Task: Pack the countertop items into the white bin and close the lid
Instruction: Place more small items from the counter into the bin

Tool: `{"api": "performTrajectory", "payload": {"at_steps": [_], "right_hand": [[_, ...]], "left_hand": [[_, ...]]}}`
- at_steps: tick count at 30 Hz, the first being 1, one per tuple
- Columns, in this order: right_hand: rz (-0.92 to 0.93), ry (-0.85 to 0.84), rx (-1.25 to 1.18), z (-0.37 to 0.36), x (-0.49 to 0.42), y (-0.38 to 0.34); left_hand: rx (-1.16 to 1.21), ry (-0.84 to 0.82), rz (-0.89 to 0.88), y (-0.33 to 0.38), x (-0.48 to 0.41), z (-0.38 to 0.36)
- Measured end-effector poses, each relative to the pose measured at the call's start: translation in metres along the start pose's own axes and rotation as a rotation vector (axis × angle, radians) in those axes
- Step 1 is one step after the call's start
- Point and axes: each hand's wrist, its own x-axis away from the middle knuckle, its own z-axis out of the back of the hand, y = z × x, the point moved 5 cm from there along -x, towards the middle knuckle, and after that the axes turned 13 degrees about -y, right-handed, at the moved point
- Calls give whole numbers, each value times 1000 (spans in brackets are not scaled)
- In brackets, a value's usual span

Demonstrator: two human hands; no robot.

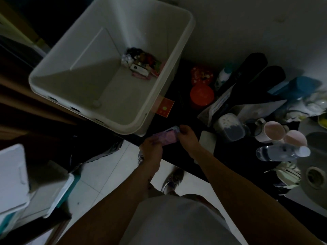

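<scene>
The open white bin (53,96) stands on the dark countertop (235,156) at upper left, with a small pile of packets (141,63) in its far right corner. Just below the bin's near corner, both hands hold a pink packet (169,137). My left hand (152,145) grips its lower left end and my right hand (188,134) pinches its right end. A white lid (12,174) lies at the lower left on other boxes.
On the counter to the right stand a red card (165,107), an orange round tin (201,95), a red patterned tin (201,74), a white bottle (223,75), dark pouches (254,68), a jar (230,127), pink-rimmed cups (273,132), a clear bottle (281,152) and a sink (316,172).
</scene>
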Motion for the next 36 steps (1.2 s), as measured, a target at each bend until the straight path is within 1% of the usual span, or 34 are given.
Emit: {"api": "performTrajectory", "payload": {"at_steps": [2,5,8,11,15,18,20,22,24,28,31,36], "right_hand": [[1,17,49,-1,0,-2],[-13,19,91,1,0,-1],[-11,18,109,2,-5,4],[-10,38,164,-1,-10,5],[4,91,254,0,-28,18],[-7,102,333,-5,-18,5],[-13,99,373,-8,-15,3],[1,99,431,-9,-14,4],[0,65,517,-10,-14,6],[25,15,686,-8,-17,6],[-9,-44,776,-8,-22,4],[29,13,875,-8,-23,0]], "left_hand": [[17,3,-2,-1,-1,-2],[127,-49,-49,-1,-1,-7],[153,-57,-44,-1,-1,-10],[107,-52,-67,-2,-4,-10],[75,1,-40,-9,-7,-4],[42,-55,-79,-11,-16,-7],[7,-64,-111,-10,-19,-9],[-82,-71,-149,-10,-20,-11],[-237,-86,-189,-10,-18,-12],[-513,-122,-343,-6,-15,-15],[-617,-121,-371,-5,-19,-14],[-753,-102,-424,4,-22,-14]]}}
